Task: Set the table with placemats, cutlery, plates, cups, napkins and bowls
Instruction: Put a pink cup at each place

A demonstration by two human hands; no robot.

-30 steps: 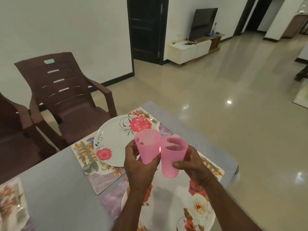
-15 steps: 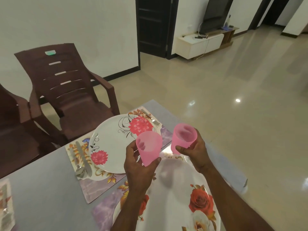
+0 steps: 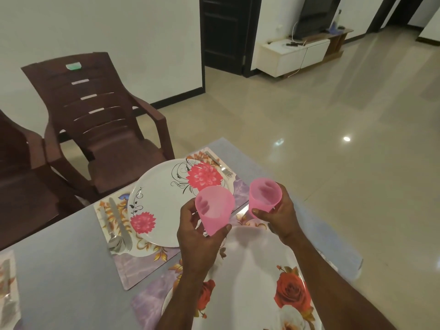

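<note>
Each hand carries a pink plastic cup over the grey table point(image 3: 59, 277). My left hand point(image 3: 197, 236) grips one pink cup point(image 3: 214, 208), tilted toward me, above the gap between two place settings. My right hand point(image 3: 278, 213) grips the second pink cup point(image 3: 264, 195) a little farther right, above the far placemat's point(image 3: 133, 267) right corner. On that floral placemat lies a white plate point(image 3: 164, 201) with pink flowers, with a knife point(image 3: 119, 222) and spoon point(image 3: 114, 239) to its left and a fork point(image 3: 219, 163) at its right. Under my arms is a near plate point(image 3: 262, 270) with red roses on a second placemat point(image 3: 147, 303).
Two brown plastic chairs point(image 3: 100, 120) stand against the table's far side. A third placemat with cutlery point(image 3: 7, 291) shows at the left edge. The table's right edge point(image 3: 333, 236) drops to a glossy tiled floor. A dark door and a TV cabinet point(image 3: 295, 53) are far behind.
The two cups were touching a second ago; my right hand has carried its cup right and away from the left one. The left hand has tilted its cup toward me.
</note>
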